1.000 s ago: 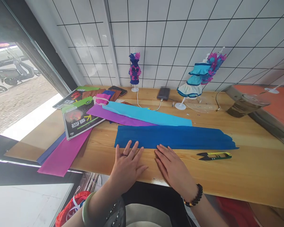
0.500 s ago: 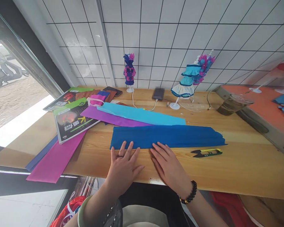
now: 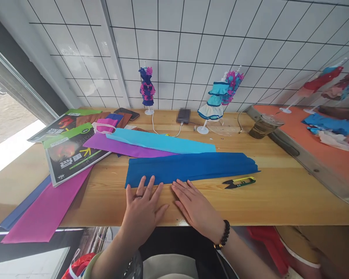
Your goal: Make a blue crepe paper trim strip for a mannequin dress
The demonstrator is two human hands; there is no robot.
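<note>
Near the front edge of the tabletop [image 3: 279, 203], the left hand [image 3: 142, 212] and right hand [image 3: 197, 209] lie flat, gripping nothing, apparently steadying the blue strip [image 3: 192, 166].

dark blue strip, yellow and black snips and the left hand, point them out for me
Dark blue strip [image 3: 189, 167]: head view, middle of its upper face.
Yellow and black snips [image 3: 241, 179]: head view, yellow edge of the handle.
Left hand [image 3: 142, 214]: head view, back of the hand.
</note>
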